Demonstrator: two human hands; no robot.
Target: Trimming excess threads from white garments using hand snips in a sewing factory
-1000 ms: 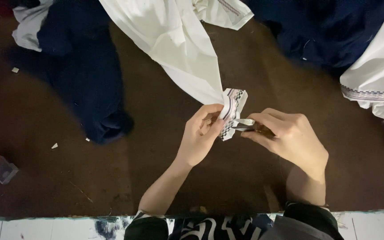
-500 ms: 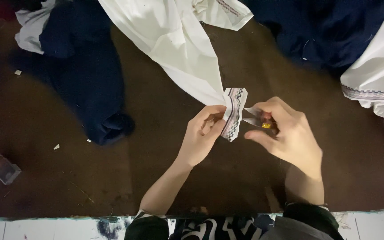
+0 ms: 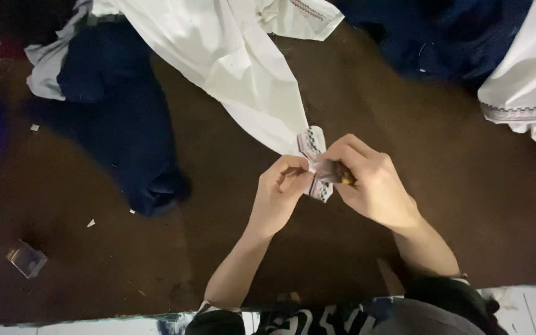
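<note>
A white garment (image 3: 237, 68) stretches from the top of the view down to its patterned cuff (image 3: 312, 149), which has a black-and-white checked trim. My left hand (image 3: 280, 195) pinches the lower part of that cuff. My right hand (image 3: 370, 183) holds a small dark tool with a yellow-orange part (image 3: 340, 174) right against the cuff. Both hands meet over the dark brown table (image 3: 218, 248). What the tool tip touches is hidden by my fingers.
A dark blue garment (image 3: 125, 142) lies at the left, more dark blue cloth (image 3: 442, 37) at the top right, and another white trimmed garment (image 3: 522, 87) at the right edge. A small clear piece (image 3: 26, 259) and tiny scraps lie at the lower left.
My right hand has moved back in against the cuff after pulling slightly right. My left hand has kept its pinch on the cuff.
</note>
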